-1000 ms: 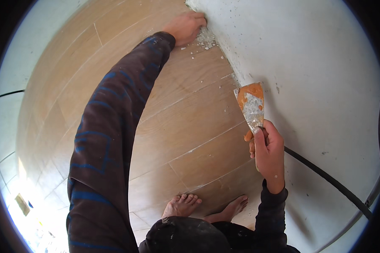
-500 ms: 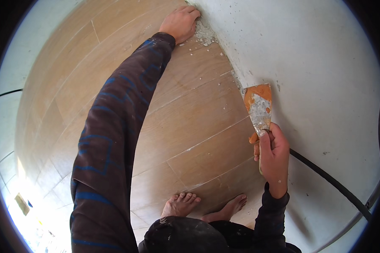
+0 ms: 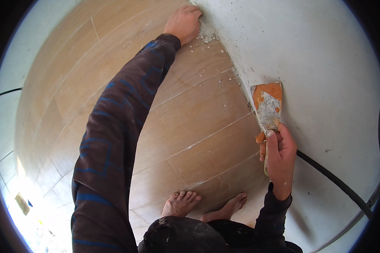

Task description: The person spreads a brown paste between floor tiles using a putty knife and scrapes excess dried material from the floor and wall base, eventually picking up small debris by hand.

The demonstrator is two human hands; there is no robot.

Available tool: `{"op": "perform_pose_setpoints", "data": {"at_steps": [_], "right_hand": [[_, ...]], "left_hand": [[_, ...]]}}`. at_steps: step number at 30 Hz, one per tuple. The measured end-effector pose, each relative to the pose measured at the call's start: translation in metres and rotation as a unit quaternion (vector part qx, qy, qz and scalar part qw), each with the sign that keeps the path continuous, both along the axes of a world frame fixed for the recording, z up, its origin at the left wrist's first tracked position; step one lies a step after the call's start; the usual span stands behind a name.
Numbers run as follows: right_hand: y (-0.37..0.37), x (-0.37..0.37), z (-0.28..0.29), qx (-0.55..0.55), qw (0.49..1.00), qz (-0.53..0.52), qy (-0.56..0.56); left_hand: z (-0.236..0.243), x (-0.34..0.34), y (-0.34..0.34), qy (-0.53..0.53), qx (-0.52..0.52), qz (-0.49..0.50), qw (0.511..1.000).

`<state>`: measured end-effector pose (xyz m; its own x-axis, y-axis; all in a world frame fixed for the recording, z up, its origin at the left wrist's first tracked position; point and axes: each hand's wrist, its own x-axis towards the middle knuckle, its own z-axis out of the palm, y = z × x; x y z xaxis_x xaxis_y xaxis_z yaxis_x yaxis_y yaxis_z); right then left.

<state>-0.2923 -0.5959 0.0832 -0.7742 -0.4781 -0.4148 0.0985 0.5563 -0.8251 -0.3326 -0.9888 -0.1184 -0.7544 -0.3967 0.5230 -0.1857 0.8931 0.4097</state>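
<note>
My right hand (image 3: 281, 154) grips a putty knife (image 3: 269, 105) by its handle, thumb along the front. The blade points away from me, is smeared orange and grey-white, and stands near the foot of the white wall (image 3: 325, 84). Orange filler also sticks to the fingers of this hand. My left hand (image 3: 184, 24) reaches far ahead to the floor beside the wall, with its fingers curled down. What those fingers hold, if anything, is hidden. Grey crumbs of debris (image 3: 207, 33) lie right next to it along the wall joint.
Wood-look plank tiles (image 3: 198, 114) cover the floor, with small crumbs scattered near the wall. A black cable (image 3: 333, 181) runs along the wall at the right. My bare feet (image 3: 181, 204) are at the bottom. Bright light falls in at the lower left.
My right hand and the putty knife have shifted a little to the right, toward the wall. My left hand has slid slightly to the right along the floor.
</note>
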Motion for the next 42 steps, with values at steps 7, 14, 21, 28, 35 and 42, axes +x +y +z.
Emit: {"op": "perform_pose_setpoints", "data": {"at_steps": [7, 14, 21, 28, 35, 42], "right_hand": [[-0.002, 0.002, -0.003, -0.004, 1.0, 0.001, -0.003], [-0.003, 0.0, 0.001, 0.002, 1.0, 0.004, 0.014], [-0.004, 0.002, -0.003, 0.003, 1.0, 0.0, 0.007], [0.0, 0.0, -0.004, 0.001, 1.0, 0.001, 0.008], [-0.002, -0.001, -0.005, -0.002, 1.0, 0.002, 0.003], [-0.001, 0.002, -0.002, -0.007, 1.0, 0.008, -0.004]], "left_hand": [[0.01, 0.004, 0.008, 0.004, -0.064, -0.097, 0.993], [0.027, 0.003, 0.021, -0.113, 0.364, -0.086, 0.92], [0.005, 0.002, 0.027, -0.007, -0.036, 0.02, 0.999], [0.01, -0.005, 0.011, -0.071, -0.053, -0.042, 0.995], [-0.001, -0.02, 0.004, -0.02, 0.063, -0.013, 0.998], [-0.009, -0.01, 0.008, 0.017, 0.09, 0.004, 0.996]]}}
